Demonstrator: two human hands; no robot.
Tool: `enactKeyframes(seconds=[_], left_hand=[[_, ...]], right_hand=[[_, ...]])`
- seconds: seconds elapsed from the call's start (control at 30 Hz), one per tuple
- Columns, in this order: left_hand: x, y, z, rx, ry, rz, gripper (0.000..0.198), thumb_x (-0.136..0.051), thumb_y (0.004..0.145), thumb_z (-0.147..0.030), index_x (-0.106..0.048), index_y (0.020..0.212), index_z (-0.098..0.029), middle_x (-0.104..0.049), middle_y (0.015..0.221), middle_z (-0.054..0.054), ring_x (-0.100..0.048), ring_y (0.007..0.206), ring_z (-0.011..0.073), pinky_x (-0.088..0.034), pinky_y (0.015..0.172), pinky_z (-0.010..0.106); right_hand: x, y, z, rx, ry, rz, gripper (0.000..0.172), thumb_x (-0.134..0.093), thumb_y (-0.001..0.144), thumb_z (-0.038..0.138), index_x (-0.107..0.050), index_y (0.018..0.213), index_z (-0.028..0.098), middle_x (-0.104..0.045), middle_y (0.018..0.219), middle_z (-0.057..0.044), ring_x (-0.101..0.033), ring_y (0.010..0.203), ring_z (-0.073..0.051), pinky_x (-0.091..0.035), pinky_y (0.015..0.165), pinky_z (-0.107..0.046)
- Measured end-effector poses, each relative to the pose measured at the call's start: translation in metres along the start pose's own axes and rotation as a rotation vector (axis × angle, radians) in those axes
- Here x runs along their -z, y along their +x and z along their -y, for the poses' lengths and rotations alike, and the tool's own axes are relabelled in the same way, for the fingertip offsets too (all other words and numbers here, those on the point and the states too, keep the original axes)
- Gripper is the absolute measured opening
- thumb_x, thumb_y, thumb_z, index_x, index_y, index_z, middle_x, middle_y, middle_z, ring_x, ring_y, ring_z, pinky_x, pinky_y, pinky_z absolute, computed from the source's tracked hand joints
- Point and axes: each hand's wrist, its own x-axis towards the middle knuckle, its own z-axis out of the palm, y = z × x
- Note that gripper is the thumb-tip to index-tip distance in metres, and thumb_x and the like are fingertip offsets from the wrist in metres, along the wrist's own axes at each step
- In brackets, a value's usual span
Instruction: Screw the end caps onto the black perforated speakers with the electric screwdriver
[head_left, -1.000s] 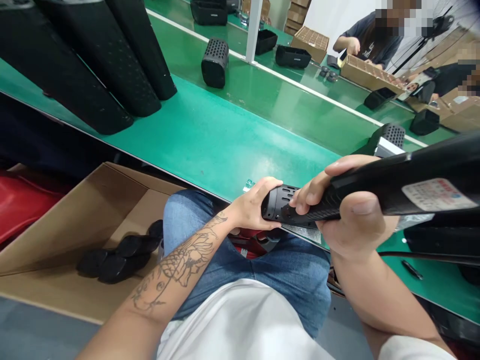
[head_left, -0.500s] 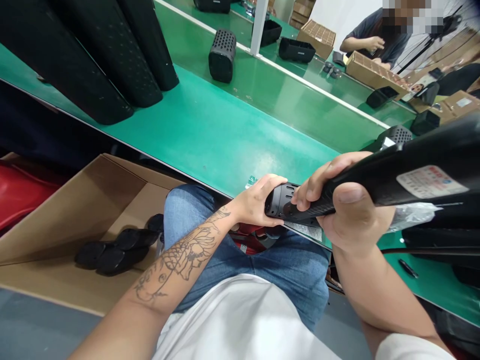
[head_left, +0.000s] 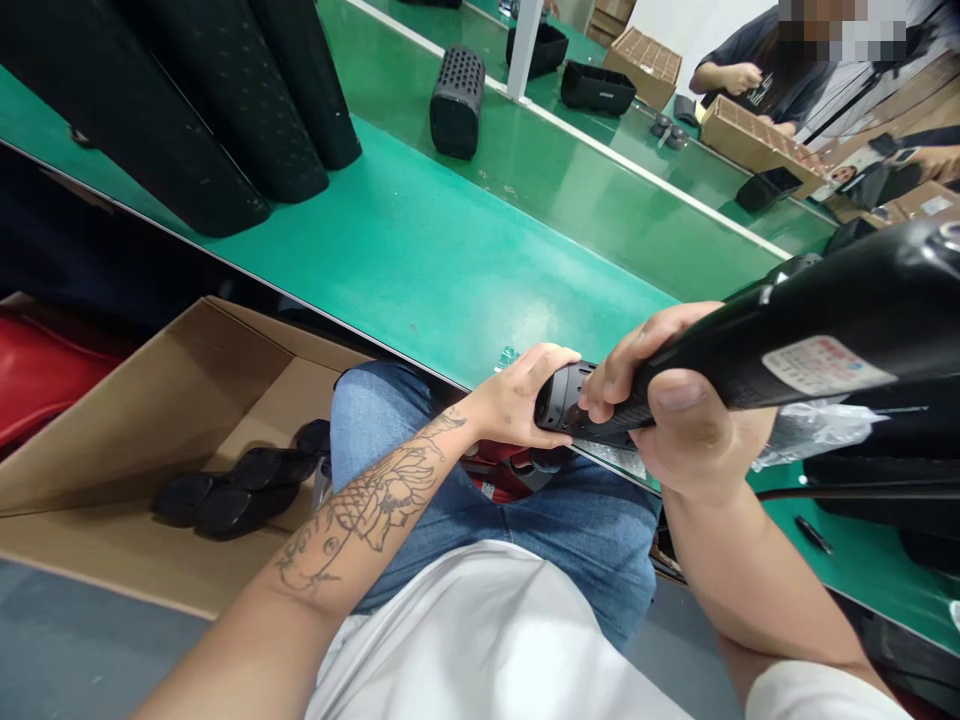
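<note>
Stretching beyond both of your hands, the green bench [head_left: 420, 260] is the largest thing before you. Down to the left of your left hand [head_left: 525, 395] sits an open cardboard box [head_left: 127, 420] with black rounded parts [head_left: 247, 510] inside; farther off, up and left of that hand, are three long dark cases [head_left: 236, 110] on the bench. Your right hand [head_left: 690, 430] is wrapped round a thick black tool [head_left: 900, 310], its working end hidden from view. Well beyond the grip is a perforated casing [head_left: 456, 105]. Just left of the tool, your left hand is closed round the end of the black slotted piece [head_left: 559, 395], at the bench edge. Compared with a second ago, your right hand and the tool have edged toward your left hand and cover more of the slots, so the tool seems brought closer over the piece you are steadying. Smallest, right of your right hand, are a crumpled clear bag [head_left: 817, 432] and a slim dark object [head_left: 814, 535]
</note>
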Motion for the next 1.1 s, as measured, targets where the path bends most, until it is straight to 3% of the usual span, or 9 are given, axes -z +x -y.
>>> enactKeyframes(seconds=[0.13, 0.43, 0.53, 0.6, 0.67, 0.73, 0.87, 0.97, 1.1], left_hand=[[0.0, 0.0, -0.001, 0.012, 0.003, 0.004, 0.11, -0.105, 0.081, -0.049, -0.047, 0.171, -0.028, -0.064, 0.163, 0.018, -0.068, 0.153, 0.0455, -0.06, 0.132, 0.064], [-0.001, 0.0, 0.0, 0.015, 0.02, 0.005, 0.109, -0.104, 0.081, -0.049, -0.046, 0.172, -0.028, -0.063, 0.163, 0.018, -0.067, 0.155, 0.0462, -0.059, 0.134, 0.065], [0.001, -0.003, 0.001, -0.008, 0.015, 0.005, 0.114, -0.105, 0.081, -0.048, -0.044, 0.175, -0.029, -0.062, 0.165, 0.019, -0.068, 0.155, 0.0464, -0.059, 0.133, 0.065], [0.006, -0.006, 0.0, 0.002, 0.012, 0.023, 0.126, -0.106, 0.078, -0.044, -0.036, 0.182, -0.031, -0.055, 0.174, 0.02, -0.064, 0.161, 0.047, -0.057, 0.136, 0.066], [0.014, -0.008, -0.003, 0.061, 0.017, 0.063, 0.143, -0.107, 0.075, -0.037, -0.022, 0.19, -0.033, -0.046, 0.184, 0.022, -0.059, 0.168, 0.048, -0.053, 0.141, 0.066], [0.021, -0.007, -0.006, 0.135, 0.028, 0.121, 0.149, -0.106, 0.073, -0.033, -0.017, 0.192, -0.034, -0.046, 0.187, 0.022, -0.059, 0.169, 0.0476, -0.052, 0.142, 0.065], [0.028, -0.002, -0.014, 0.213, -0.003, 0.167, 0.123, -0.106, 0.073, -0.031, -0.044, 0.179, -0.035, -0.066, 0.171, 0.014, -0.074, 0.153, 0.0412, -0.06, 0.136, 0.06], [0.028, -0.003, -0.018, 0.265, -0.008, 0.114, 0.112, -0.106, 0.072, -0.034, -0.052, 0.171, -0.035, -0.074, 0.162, 0.012, -0.08, 0.143, 0.04, -0.065, 0.13, 0.06], [0.034, -0.004, -0.014, 0.374, 0.03, 0.04, 0.108, -0.105, 0.073, -0.042, -0.056, 0.169, -0.034, -0.075, 0.163, 0.013, -0.082, 0.143, 0.042, -0.069, 0.126, 0.061]], right_hand=[[0.003, -0.001, -0.001, 0.006, 0.078, 0.037, 0.006, -0.088, 0.101, 0.033, -0.084, 0.103, 0.029, -0.076, 0.072, 0.002, -0.067, 0.049, -0.022, -0.06, 0.046, -0.04], [0.003, -0.006, -0.009, -0.01, 0.114, 0.051, 0.014, -0.092, 0.098, 0.036, -0.085, 0.109, 0.031, -0.077, 0.073, 0.002, -0.066, 0.048, -0.022, -0.059, 0.048, -0.04], [0.002, -0.005, 0.004, 0.046, 0.094, 0.079, 0.014, -0.091, 0.098, 0.034, -0.085, 0.11, 0.03, -0.077, 0.072, 0.002, -0.068, 0.048, -0.021, -0.063, 0.05, -0.04], [0.01, -0.003, 0.019, 0.089, 0.089, 0.003, 0.021, -0.091, 0.099, 0.043, -0.086, 0.111, 0.027, -0.075, 0.07, 0.002, -0.068, 0.047, -0.02, -0.066, 0.051, -0.04], [0.03, 0.0, 0.032, 0.127, 0.06, -0.151, 0.031, -0.093, 0.098, 0.052, -0.086, 0.112, 0.025, -0.074, 0.069, 0.002, -0.067, 0.045, -0.02, -0.067, 0.051, -0.04], [0.064, 0.006, 0.037, 0.151, -0.064, -0.369, 0.03, -0.093, 0.095, 0.049, -0.086, 0.109, 0.023, -0.073, 0.067, 0.002, -0.067, 0.045, -0.02, -0.066, 0.049, -0.039], [0.152, 0.014, 0.022, 0.15, -0.406, -0.793, 0.01, -0.087, 0.087, 0.028, -0.081, 0.092, 0.022, -0.069, 0.059, 0.002, -0.066, 0.044, -0.02, -0.06, 0.045, -0.033], [0.199, 0.009, 0.002, 0.183, -0.46, -0.892, 0.019, -0.094, 0.082, 0.027, -0.076, 0.08, 0.023, -0.066, 0.054, 0.002, -0.064, 0.041, -0.018, -0.055, 0.042, -0.027], [0.221, -0.009, -0.018, 0.177, -0.478, -0.92, 0.026, -0.098, 0.084, 0.034, -0.076, 0.078, 0.024, -0.069, 0.057, 0.001, -0.067, 0.045, -0.017, -0.06, 0.049, -0.026]])
